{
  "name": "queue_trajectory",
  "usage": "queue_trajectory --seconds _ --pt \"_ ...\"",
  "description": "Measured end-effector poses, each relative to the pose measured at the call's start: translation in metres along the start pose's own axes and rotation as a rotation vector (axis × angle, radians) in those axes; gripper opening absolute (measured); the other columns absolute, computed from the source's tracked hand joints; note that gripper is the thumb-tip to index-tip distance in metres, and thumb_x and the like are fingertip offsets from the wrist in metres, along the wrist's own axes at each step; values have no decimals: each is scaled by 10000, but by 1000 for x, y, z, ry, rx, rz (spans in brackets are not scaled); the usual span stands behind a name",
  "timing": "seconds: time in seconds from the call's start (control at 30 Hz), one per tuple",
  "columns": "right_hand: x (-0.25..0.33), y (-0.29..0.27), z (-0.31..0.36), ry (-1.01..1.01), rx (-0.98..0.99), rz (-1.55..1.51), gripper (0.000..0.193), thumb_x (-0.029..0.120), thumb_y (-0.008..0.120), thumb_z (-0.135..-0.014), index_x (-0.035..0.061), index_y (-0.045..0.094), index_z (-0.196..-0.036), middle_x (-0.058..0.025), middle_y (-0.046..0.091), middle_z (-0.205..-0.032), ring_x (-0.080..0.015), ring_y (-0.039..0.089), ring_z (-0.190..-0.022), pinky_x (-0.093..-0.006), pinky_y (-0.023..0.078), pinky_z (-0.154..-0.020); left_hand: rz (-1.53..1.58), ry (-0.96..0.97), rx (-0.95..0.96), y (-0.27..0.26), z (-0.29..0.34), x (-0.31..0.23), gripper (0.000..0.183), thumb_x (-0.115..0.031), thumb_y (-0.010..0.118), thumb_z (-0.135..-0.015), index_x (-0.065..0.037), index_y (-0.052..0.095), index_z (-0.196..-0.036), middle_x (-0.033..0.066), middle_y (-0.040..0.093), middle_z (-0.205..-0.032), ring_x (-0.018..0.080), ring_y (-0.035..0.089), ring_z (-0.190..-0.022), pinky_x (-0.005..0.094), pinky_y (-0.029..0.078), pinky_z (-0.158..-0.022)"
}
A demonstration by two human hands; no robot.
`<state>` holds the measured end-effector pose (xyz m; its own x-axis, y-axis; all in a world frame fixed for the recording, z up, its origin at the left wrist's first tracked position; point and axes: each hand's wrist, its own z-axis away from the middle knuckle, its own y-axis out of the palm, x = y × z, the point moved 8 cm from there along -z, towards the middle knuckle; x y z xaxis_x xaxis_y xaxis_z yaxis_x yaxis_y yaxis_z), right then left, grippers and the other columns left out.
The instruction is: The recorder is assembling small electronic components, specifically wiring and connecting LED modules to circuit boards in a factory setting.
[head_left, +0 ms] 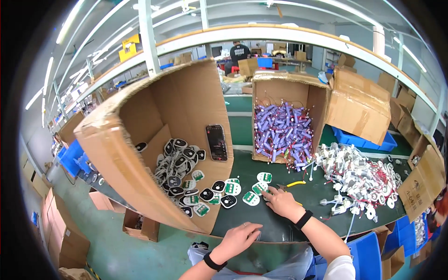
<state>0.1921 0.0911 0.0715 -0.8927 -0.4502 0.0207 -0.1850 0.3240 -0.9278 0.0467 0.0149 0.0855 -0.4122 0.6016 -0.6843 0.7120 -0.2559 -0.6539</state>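
Tube lights [70,22] shine over green floor [109,252] and apparently grey walls [37,123].

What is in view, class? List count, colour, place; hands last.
Bench: one, green, centre
Cartons: many, brown, around bench
Rounded pieces: many, black, white, green, centre-left
Phone: one, black, left carton
Cylinders: many, purple, mostly back carton
Wired parts: many, white and red, right
Pliers: one, yellow-handled, mid-bench
Bins: several, blue, both sides
Lights: several, white, ceiling
Co-worker: one, black shirt, background
Left hand: one, bare, near edge
Right hand: one, bare, at pieces
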Motion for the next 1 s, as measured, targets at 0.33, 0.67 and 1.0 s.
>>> queue_trajectory --seconds 0.33,0.67,1.0 --pt "-36 -11 -9 246 263 270 205 265 648 -722 89 690 -819 -111 670 -763 -292 669 -746 -391 522 -630 209 -291 -157 -91 54 18 255 -87 568 -881 -11 605 -1122 104 659 -887 133 644 -748 257 515 -683" --pt "-55 58 -77 224 158 -44 414 108 524 -794 126 538 -1208 -113 555 -1200 -321 517 -1116 -418 487 -869 225 -157 -171 -50 44 10 256 -122 595 -861 -35 601 -1102 124 633 -907 207 610 -707 291 488 -632" --pt "-86 42 -63 344 218 -65 364 188 706 -682 77 625 -1019 -155 580 -1049 -322 562 -1026 -410 493 -849 -71 -830 179 -159 236 93 495 -298 618 -865 -45 491 -1272 106 635 -1023 163 609 -848 279 497 -715"
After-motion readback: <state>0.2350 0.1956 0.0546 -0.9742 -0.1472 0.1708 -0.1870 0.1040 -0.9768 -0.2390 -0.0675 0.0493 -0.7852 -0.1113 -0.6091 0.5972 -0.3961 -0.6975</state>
